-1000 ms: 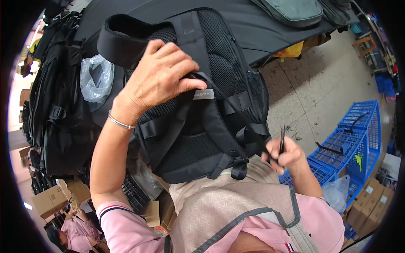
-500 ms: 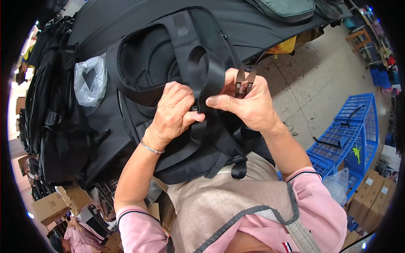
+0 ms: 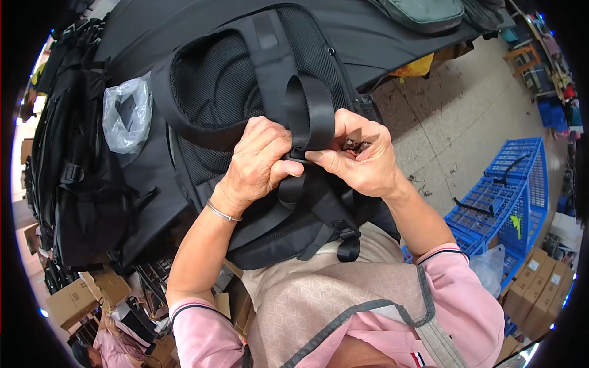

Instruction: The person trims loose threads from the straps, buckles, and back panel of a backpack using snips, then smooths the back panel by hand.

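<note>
A black backpack point(image 3: 270, 67) lies on the table and toward my lap, its padded mesh side and shoulder straps facing up. My left hand point(image 3: 261, 161) is closed, pinching a black webbing strap point(image 3: 320, 113) at a small dark buckle point(image 3: 297, 153). Opposite it, my right hand point(image 3: 362, 153) grips the same strap between thumb and fingers, just beside the buckle. The strap rises in a loop above both hands. Tucked in my right palm is a small dark tool point(image 3: 356, 145) that looks like thread snips, mostly hidden by the fingers.
A clear plastic bag point(image 3: 127, 116) lies on the black-covered table point(image 3: 362, 40), left of the backpack. Stacked black bags point(image 3: 80, 165) line the left side. At right, blue plastic crates point(image 3: 500, 202) and cardboard boxes point(image 3: 540, 276) stand on the floor. Another person point(image 3: 113, 343) is at lower left.
My right hand has turned and moved slightly down and right, so the tool in its palm shows less. The strap loop stands wider and more upright. My left hand has shifted slightly right.
</note>
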The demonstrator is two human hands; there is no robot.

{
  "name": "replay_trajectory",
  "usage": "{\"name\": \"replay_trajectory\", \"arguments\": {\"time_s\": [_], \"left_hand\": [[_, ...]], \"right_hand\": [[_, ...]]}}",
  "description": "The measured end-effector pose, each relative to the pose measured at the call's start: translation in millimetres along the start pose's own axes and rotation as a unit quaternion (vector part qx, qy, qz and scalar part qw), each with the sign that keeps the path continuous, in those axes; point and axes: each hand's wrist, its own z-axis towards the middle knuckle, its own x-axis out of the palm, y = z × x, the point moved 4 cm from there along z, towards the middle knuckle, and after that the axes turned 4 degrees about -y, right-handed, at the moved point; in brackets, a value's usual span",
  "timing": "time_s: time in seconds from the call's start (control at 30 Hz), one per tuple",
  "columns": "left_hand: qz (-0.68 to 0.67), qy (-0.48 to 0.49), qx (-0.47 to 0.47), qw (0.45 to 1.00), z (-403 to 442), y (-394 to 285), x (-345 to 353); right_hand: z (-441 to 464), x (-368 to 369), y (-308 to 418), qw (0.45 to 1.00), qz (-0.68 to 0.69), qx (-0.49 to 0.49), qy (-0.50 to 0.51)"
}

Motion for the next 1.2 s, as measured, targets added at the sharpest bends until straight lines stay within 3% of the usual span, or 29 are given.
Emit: {"name": "replay_trajectory", "arguments": {"time_s": [0.1,0.13,0.23,0.27,0.3,0.37,0.47,0.6,0.7,0.77,0.83,0.87,0.9,0.97,1.0,1.03,1.1,1.13,1.17,1.2], "left_hand": [[-0.030,0.021,-0.023,0.999,-2.6,3.5,0.5],[-0.037,0.017,-0.024,0.999,0.3,2.3,-0.4],[-0.037,-0.001,-0.046,0.998,6.8,-0.1,-3.1],[-0.023,-0.013,-0.062,0.998,5.3,3.5,-3.1],[-0.008,-0.024,-0.078,0.997,4.1,6.4,-3.2],[0.000,-0.050,-0.109,0.993,3.0,11.7,-2.0],[-0.011,-0.063,-0.154,0.986,-1.7,20.8,1.2],[-0.011,-0.047,-0.156,0.986,0.2,20.7,4.1],[-0.016,-0.029,-0.162,0.986,-1.7,17.5,4.4],[-0.030,-0.031,-0.167,0.985,-2.1,12.5,7.4],[-0.009,-0.043,-0.177,0.983,-5.1,19.6,6.9],[-0.005,-0.016,-0.162,0.987,-6.0,20.7,7.7],[-0.018,-0.011,-0.188,0.982,-5.8,20.2,8.6],[-0.039,-0.008,-0.237,0.971,-2.1,17.6,9.3],[-0.055,0.028,-0.251,0.966,-3.8,18.8,8.6],[-0.149,0.002,-0.290,0.945,-4.1,16.4,8.2],[-0.329,-0.050,-0.361,0.871,-3.1,3.0,4.5],[-0.356,0.009,-0.415,0.837,-4.8,-8.1,-10.0],[-0.394,0.069,-0.381,0.834,-3.0,-22.1,-18.9],[-0.372,0.187,-0.428,0.802,-7.2,-36.1,-28.0]], "right_hand": [[0.7,2.4,0.6,0.999,0.002,0.042,0.029],[-2.8,5.9,-12.0,0.994,0.080,0.075,-0.003],[2.4,-2.0,-12.2,0.992,0.059,0.110,-0.021],[3.5,-2.4,-9.7,0.992,-0.056,0.115,0.015],[4.8,1.8,-16.1,0.992,-0.113,0.044,0.013],[-1.9,0.5,-15.8,0.978,-0.207,0.009,-0.023],[-10.1,3.9,1.4,0.988,-0.156,0.006,-0.017],[-18.7,25.9,-14.3,0.962,-0.260,-0.081,0.017],[-16.6,17.9,-12.0,0.969,-0.228,-0.083,0.054],[-16.4,0.9,-1.7,0.989,-0.088,-0.001,0.115],[-27.4,-21.5,19.4,0.980,0.021,-0.003,0.199],[-30.0,-32.9,25.7,0.974,0.119,-0.035,0.192],[-32.9,-45.1,30.8,0.958,0.215,-0.066,0.178],[-37.2,-84.1,24.2,0.933,0.341,-0.113,-0.004],[-29.2,-93.7,25.8,0.918,0.386,-0.081,-0.046],[-18.4,-103.5,25.2,0.898,0.429,-0.049,-0.089],[0.3,-119.7,14.0,0.887,0.446,-0.075,-0.096],[4.4,-122.9,12.6,0.895,0.426,-0.082,-0.103],[8.2,-122.7,14.2,0.888,0.444,-0.078,-0.088],[12.8,-121.7,17.4,0.882,0.461,-0.073,-0.073]]}}
